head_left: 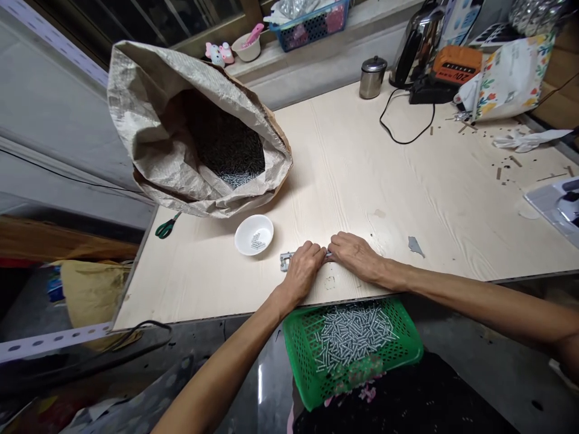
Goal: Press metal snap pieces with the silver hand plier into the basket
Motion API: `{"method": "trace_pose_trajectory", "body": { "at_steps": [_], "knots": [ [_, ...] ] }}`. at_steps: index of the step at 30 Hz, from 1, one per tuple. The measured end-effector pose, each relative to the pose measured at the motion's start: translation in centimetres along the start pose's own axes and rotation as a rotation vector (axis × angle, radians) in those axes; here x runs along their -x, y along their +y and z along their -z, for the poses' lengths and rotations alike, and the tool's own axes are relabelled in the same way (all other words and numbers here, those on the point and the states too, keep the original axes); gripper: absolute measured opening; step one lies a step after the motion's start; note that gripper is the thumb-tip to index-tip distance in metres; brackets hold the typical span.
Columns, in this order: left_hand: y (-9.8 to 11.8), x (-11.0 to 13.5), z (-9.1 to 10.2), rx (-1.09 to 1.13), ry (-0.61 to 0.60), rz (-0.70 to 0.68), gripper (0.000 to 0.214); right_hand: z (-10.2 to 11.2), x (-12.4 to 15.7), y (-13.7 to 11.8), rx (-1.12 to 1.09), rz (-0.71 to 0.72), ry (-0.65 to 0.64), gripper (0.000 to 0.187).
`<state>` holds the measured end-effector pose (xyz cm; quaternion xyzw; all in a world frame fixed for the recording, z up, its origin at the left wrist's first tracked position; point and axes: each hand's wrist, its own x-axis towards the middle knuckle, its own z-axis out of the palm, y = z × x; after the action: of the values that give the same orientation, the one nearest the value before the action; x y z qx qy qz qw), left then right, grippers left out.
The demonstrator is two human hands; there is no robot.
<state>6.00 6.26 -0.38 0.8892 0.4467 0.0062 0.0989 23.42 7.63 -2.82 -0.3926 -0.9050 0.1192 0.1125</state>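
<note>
Pale tabletop (357, 181), near edge: left hand (304, 268), right hand (355, 256) on metal tool (285, 260) (room ahead)

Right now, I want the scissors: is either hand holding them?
No, the scissors lie on the table, well apart from the left hand and the right hand.

Forearms (231, 361) are bare, and the black clothing (407, 401) has pale flecks.

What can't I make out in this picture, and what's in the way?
All in the head view:
- Metal piece: mostly hidden under the left hand.
- The right hand's exact grip: its fingertips are hidden by the hand itself.
- Sack: its bottom is hidden by the small pieces inside.
- Kettle: top cut off by the upper edge.
</note>
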Motion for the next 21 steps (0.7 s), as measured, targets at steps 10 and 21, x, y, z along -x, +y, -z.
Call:
{"method": "trace_pose_trajectory", "body": {
  "at_steps": [10, 21],
  "knots": [
    [2.5, 4.5, -3.3, -0.017, 0.269, 0.096, 0.03, 1.7, -1.1, 3.2, -0.058, 0.033, -0.037, 0.037],
    [2.5, 7.5, -0.8, 0.066, 0.431, 0.566, 0.022, 0.0, -2.8, 3.2, 0.049, 0.011, 0.079, 0.021]
  ]
}}
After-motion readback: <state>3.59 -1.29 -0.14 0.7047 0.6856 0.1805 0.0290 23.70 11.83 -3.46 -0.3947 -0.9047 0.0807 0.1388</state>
